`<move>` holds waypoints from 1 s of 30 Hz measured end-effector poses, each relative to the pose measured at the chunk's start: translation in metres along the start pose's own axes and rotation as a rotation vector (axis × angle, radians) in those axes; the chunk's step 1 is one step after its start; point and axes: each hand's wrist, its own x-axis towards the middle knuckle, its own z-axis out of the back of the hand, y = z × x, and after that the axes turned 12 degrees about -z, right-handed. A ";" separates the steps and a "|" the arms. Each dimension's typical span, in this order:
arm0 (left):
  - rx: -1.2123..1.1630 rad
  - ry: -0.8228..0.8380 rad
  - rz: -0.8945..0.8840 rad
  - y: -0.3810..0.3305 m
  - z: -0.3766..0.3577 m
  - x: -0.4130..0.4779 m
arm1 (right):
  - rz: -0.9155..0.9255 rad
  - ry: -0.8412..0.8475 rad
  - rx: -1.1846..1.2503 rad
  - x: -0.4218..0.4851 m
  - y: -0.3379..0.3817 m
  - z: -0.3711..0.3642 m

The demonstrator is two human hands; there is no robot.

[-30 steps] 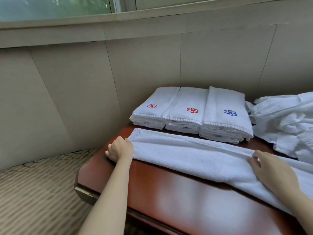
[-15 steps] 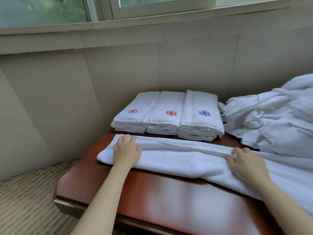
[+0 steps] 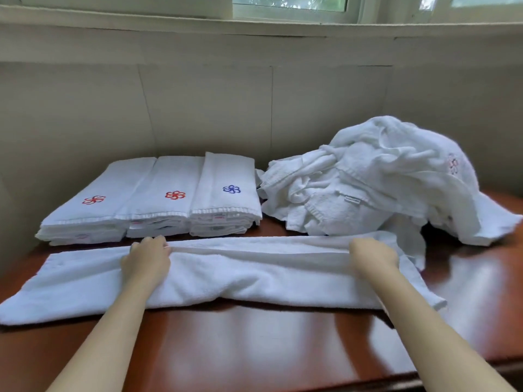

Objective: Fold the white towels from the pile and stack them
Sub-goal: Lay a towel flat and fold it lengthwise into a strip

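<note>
At the dark wooden table (image 3: 254,357), my left hand (image 3: 147,258) and right hand (image 3: 372,256) curl their fingers over the far long edge of a white towel (image 3: 254,274), gripping its top layer. The towel lies lengthwise across the table under both palms, between me and three folded stacks (image 3: 152,199), with the loose pile (image 3: 382,179) at back right. Soft, light and limp, it will likely sag between holds, so that edge, taken well apart, looks the best place to grip.

table (image 3: 254,343): glossy red-brown wood | wall (image 3: 198,108): beige panels | window (image 3: 288,4): daylight
</note>
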 end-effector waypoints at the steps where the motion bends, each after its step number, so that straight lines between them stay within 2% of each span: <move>1: 0.015 -0.007 0.011 -0.002 -0.001 0.004 | -0.054 -0.064 0.043 0.007 -0.006 0.004; 4: 0.035 -0.027 0.075 -0.002 -0.004 0.013 | -0.102 -0.404 0.152 0.025 -0.011 0.004; 5: 0.027 -0.035 0.093 -0.001 -0.006 0.015 | -0.113 -0.456 0.167 0.029 -0.010 0.000; 7: -0.006 -0.060 0.102 0.002 -0.010 0.019 | -0.121 -0.413 0.109 0.032 -0.007 -0.018; 10: -0.005 -0.033 0.015 0.009 -0.016 0.024 | -0.123 -0.356 0.058 0.036 -0.008 -0.040; 16: -0.001 -0.002 -0.074 0.022 -0.018 0.023 | -0.075 -0.282 0.078 0.042 -0.012 -0.038; 20: -0.021 0.038 -0.034 0.041 -0.008 0.012 | -0.068 -0.330 0.111 0.033 -0.014 -0.036; 23: 0.066 0.066 0.013 0.065 0.004 -0.003 | 0.056 -0.307 0.154 0.025 -0.008 -0.031; 26: 0.021 0.015 0.062 0.073 0.015 -0.020 | 0.151 -0.302 0.074 0.016 -0.001 -0.032; 29: -0.026 -0.012 0.036 0.062 0.022 -0.029 | 0.119 -0.374 0.002 0.009 -0.002 -0.034; 30: -0.038 0.025 -0.012 0.054 0.023 -0.031 | 0.128 -0.424 0.025 0.008 -0.001 -0.034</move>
